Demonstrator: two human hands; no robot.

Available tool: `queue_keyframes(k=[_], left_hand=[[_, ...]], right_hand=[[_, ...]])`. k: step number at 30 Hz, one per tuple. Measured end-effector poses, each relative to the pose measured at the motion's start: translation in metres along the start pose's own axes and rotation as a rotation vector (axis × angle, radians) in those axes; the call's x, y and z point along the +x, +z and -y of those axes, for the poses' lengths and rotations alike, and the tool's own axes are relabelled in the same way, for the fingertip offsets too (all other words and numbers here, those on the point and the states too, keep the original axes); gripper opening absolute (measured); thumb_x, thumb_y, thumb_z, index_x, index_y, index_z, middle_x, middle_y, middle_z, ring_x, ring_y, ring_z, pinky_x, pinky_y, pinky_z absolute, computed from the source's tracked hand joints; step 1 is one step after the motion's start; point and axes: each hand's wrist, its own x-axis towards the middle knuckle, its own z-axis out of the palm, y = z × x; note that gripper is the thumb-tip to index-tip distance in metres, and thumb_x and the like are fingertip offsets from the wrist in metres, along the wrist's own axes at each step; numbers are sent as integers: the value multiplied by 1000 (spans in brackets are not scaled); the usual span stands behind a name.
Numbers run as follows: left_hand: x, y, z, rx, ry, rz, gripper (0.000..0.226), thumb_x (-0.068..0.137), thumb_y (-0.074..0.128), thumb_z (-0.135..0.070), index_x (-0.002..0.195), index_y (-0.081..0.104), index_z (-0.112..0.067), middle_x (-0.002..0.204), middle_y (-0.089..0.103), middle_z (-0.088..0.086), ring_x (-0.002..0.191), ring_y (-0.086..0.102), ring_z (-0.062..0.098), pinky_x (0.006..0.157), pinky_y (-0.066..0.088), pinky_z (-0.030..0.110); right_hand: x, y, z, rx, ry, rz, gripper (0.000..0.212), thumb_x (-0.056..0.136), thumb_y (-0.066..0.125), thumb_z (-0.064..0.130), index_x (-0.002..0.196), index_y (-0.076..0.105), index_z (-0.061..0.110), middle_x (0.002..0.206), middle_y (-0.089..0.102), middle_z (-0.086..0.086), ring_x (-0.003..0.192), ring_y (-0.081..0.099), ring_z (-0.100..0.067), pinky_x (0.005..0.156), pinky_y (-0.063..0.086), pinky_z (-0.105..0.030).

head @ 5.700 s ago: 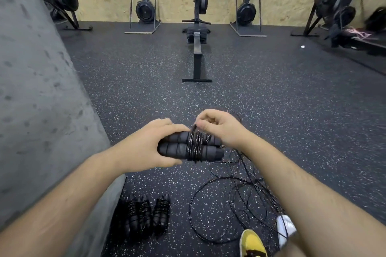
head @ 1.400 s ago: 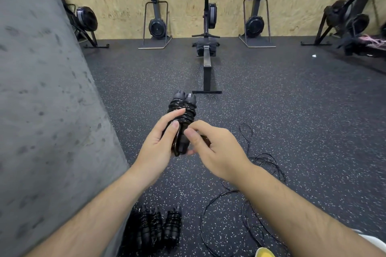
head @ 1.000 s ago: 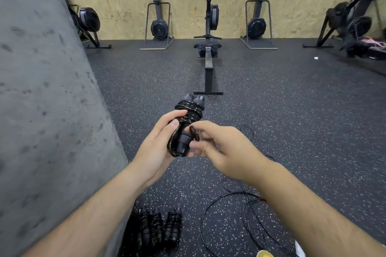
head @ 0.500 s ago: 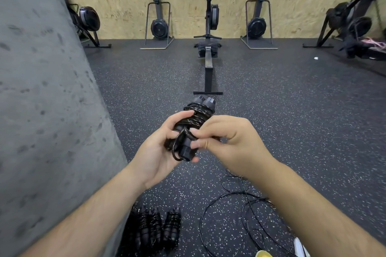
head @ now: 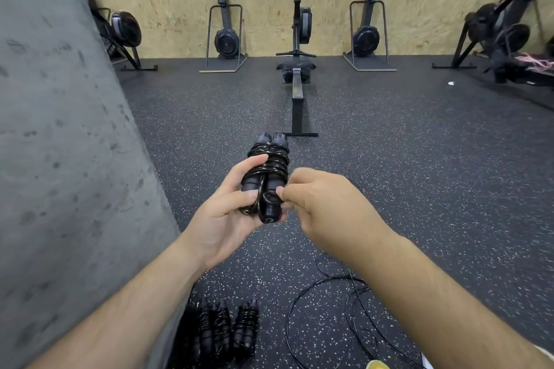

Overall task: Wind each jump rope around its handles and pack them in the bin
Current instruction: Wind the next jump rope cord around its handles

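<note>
Nearest, below the hands, three wound black jump-rope bundles [head: 223, 329] lie on the speckled black rubber floor [head: 419, 174] beside loose black cord loops [head: 338, 314]. No bin is visible. Above them, the left hand [head: 227, 213] wraps its fingers around the paired black foam handles with glossy black cord coiled round them [head: 266, 177]; the right hand [head: 323, 204] pinches the cord's tail end against the lower handle, fingers [head: 280, 191] together. Risk, as judged: if the tail is not tucked firmly under a coil, the springy cord may unwind on release. Beyond the fingers stands a black rowing machine [head: 296, 75]. Compared with the frame half a second earlier, the bundle now stands more upright and the right hand sits lower beside it.
</note>
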Motion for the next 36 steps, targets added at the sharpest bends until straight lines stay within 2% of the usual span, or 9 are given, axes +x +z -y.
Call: queue_keyframes(k=[5,11,14,19,22,25,29,33,36], left_hand=[[-1,3,2,148,10,-26,56,89,46,-4,144,47,-17,139,59,16,112,61,31,99,45,67],[-1,7,2,59,22,-81,54,91,42,2,141,49,-16,131,65,13,103,68,25,80,59,41],[-2,4,-1,36,19,-92,56,93,35,7,142,49,-15,132,64,15,104,68,27,75,58,36],[-3,6,1,45,-12,-29,61,81,43,0,138,54,-18,137,61,15,111,64,29,81,58,42],[-3,6,4,53,-24,-1,60,84,44,0,141,51,-17,141,57,22,116,60,35,80,56,47],[-1,5,4,20,-22,11,58,86,45,-1,141,53,-18,144,54,20,116,59,37,81,54,49],[1,4,0,-48,8,17,57,89,44,1,142,52,-18,145,53,21,108,59,34,82,54,52],[1,5,0,0,18,8,56,90,44,0,142,52,-19,140,58,17,106,63,31,84,56,51],[0,8,2,82,29,-7,56,88,45,-2,142,50,-19,137,60,16,105,62,29,85,56,48]], right_hand=[[-3,-3,3,-33,-48,106,18,69,63,-6,75,59,10,80,55,-7,62,50,-28,45,47,-40],[-10,8,6,-7,-75,106,48,81,64,-4,127,59,3,112,55,-10,80,54,-25,56,53,-39],[-11,15,8,194,-31,100,47,95,54,2,142,49,8,124,47,-5,93,55,-18,77,56,-39],[-8,11,8,664,266,-68,29,89,71,16,118,71,21,101,62,11,72,62,-15,72,54,-31],[-5,5,10,884,437,-45,27,85,77,8,103,73,27,76,67,-5,60,64,-17,63,55,-30],[-3,5,8,1005,511,-104,20,82,78,0,93,75,16,66,58,-11,53,51,-9,56,49,-20],[-5,1,-5,597,303,-129,2,87,76,9,87,76,11,77,64,0,66,54,-3,65,41,-18],[-7,-1,-7,369,169,-53,10,92,67,2,91,75,6,83,56,10,73,52,20,65,34,-2],[-7,1,-4,253,150,-64,8,92,67,11,89,74,13,81,47,19,68,44,4,64,33,-12]])
